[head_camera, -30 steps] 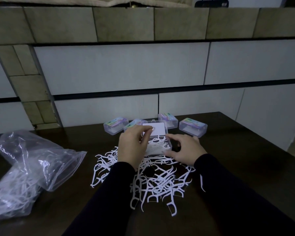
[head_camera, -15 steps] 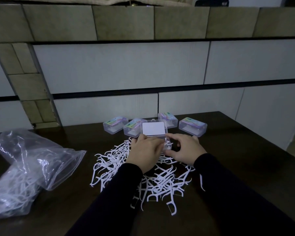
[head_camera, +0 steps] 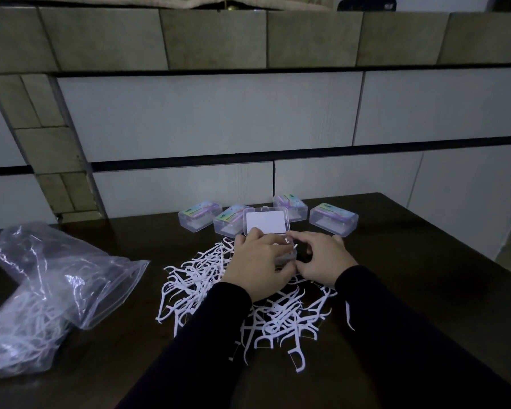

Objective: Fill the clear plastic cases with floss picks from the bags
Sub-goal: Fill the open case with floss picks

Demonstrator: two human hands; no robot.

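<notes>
Item 1: open clear plastic case with a white-backed lid [head_camera: 266, 222], centre of the dark wooden table [head_camera: 425, 261], lid raised toward the far side. My left hand [head_camera: 258, 265] lies palm-down over its tray, fingers loosely bent, seemingly pressing picks in; I cannot tell whether it holds any. My right hand [head_camera: 322, 261] steadies the tray's right edge, fingers curled against it.

Item 2: four closed, labelled clear cases [head_camera: 333, 222], far row, apparently filled.

Item 3: loose pile of white plastic floss picks [head_camera: 278, 320], near side.

Item 4: crumpled clear zip bags of picks [head_camera: 50, 290], left.

Step in hand, as I judge it: packing this case. Next calls for levelling the picks, then closing the lid.
</notes>
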